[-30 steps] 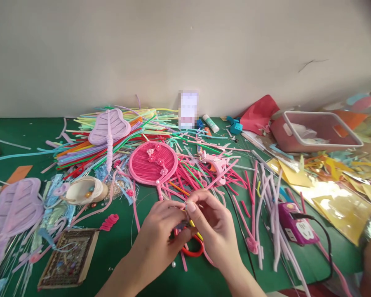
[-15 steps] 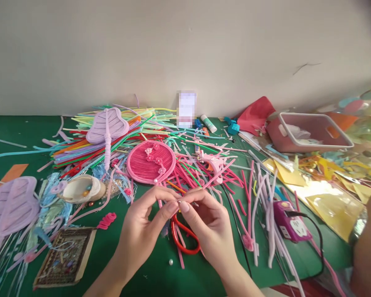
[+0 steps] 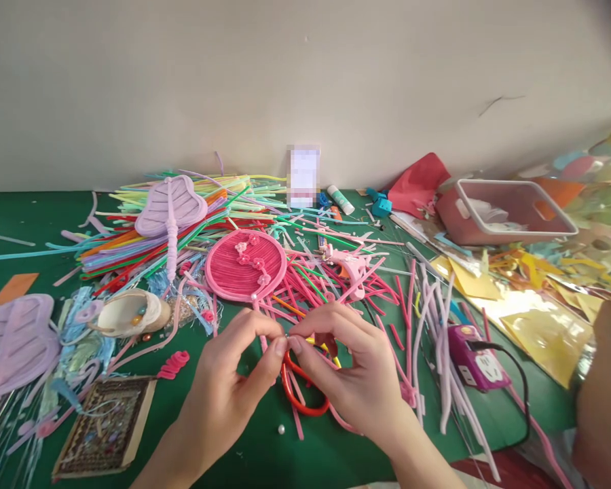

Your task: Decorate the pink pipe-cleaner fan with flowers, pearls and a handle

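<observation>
My left hand (image 3: pixel 244 367) and my right hand (image 3: pixel 343 356) meet fingertip to fingertip over the green table. Thumbs and forefingers are pinched together on something tiny, too small to make out. Beneath them lie red-handled scissors (image 3: pixel 304 409), partly hidden by my right hand. Just beyond the fingers is a round pink fan (image 3: pixel 234 266) made of pipe cleaners, with small pink flowers curving down its right side and a pearl at its lower edge. A loose white pearl bead (image 3: pixel 282 429) rests nearer to me.
Bundled coloured pipe cleaners (image 3: pixel 132 255) and a purple leaf-shaped fan (image 3: pixel 170 207) lie back left. A bead box (image 3: pixel 145 424) and a beige cup (image 3: pixel 160 314) sit left. Right are a purple power socket (image 3: pixel 476 360), a plastic bin (image 3: pixel 509 238) and another person's arm (image 3: pixel 603 401).
My joined fingertips have shifted slightly left and down, still pinched. My right hand is turned a little more, and its other fingers look more raised. The view has shifted slightly.
</observation>
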Action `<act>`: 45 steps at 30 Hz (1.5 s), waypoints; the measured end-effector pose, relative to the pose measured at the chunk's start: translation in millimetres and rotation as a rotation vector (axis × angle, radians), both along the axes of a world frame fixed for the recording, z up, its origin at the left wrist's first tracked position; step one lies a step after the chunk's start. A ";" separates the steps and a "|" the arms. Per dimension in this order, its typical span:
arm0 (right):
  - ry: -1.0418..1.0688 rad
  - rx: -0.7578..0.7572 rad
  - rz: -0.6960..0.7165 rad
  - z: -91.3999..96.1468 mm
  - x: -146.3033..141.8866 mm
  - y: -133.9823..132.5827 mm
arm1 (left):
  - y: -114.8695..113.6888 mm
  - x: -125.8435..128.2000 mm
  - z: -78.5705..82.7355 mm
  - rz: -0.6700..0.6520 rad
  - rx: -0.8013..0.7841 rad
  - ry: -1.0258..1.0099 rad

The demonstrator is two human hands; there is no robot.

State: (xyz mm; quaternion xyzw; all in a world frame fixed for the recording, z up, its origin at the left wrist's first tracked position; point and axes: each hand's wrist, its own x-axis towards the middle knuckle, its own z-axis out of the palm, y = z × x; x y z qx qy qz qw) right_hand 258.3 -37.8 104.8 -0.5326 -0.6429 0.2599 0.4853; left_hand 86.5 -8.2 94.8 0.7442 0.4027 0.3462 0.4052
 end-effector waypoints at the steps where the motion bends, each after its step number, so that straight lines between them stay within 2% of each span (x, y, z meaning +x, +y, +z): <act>1: -0.021 -0.004 0.024 1.3 1.2 0.5 | 0.6 -0.3 1.2 -0.015 0.017 0.020; 8: -0.145 -0.018 0.168 6.1 10.9 1.5 | 1.2 -3.7 3.6 -0.129 0.034 0.046; 15: 0.036 0.042 0.141 -1.7 2.5 1.3 | -1.6 -4.5 -5.1 -0.132 -0.110 -0.041; 20: 0.058 0.013 0.107 -5.2 1.6 0.5 | -3.0 -1.5 -10.0 -0.051 -0.200 -0.076; 28: -0.016 0.083 0.056 -12.7 -5.5 -4.1 | -10.0 -5.4 -10.6 0.010 -0.055 0.038; 31: 0.024 0.028 0.058 -19.5 -8.1 -6.8 | -14.0 -11.2 -13.0 0.024 -0.087 0.047; 36: 0.080 -0.111 0.042 -25.8 -7.0 -12.1 | -20.3 -16.8 -17.4 0.127 -0.196 0.046; 40: 0.088 -0.127 0.042 -24.6 -9.0 -15.0 | -22.3 -15.5 -15.5 0.103 -0.194 0.026; 45: 0.084 -0.088 0.035 -21.7 -13.1 -16.7 | -22.9 -12.2 -11.6 0.074 -0.072 0.057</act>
